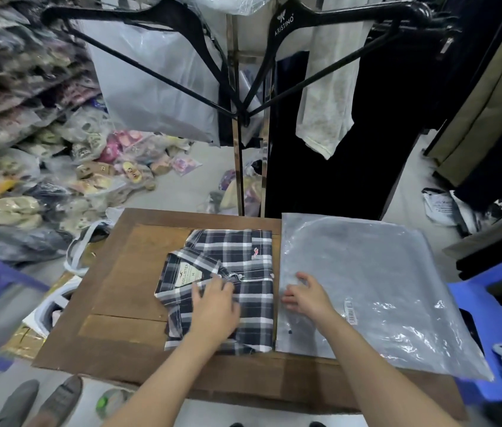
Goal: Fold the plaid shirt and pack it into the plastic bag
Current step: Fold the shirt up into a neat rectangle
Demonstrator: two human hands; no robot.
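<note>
Resting on wooden table point(114, 291): plaid shirt point(243, 260), plastic bag point(376, 272).

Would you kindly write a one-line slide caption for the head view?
Left hand flat on the folded plaid shirt, right hand on the plastic bag beside it.

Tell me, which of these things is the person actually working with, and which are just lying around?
In use: plaid shirt, plastic bag, left hand, right hand.
Lying about: black hangers, bagged goods, blue stool.
</note>
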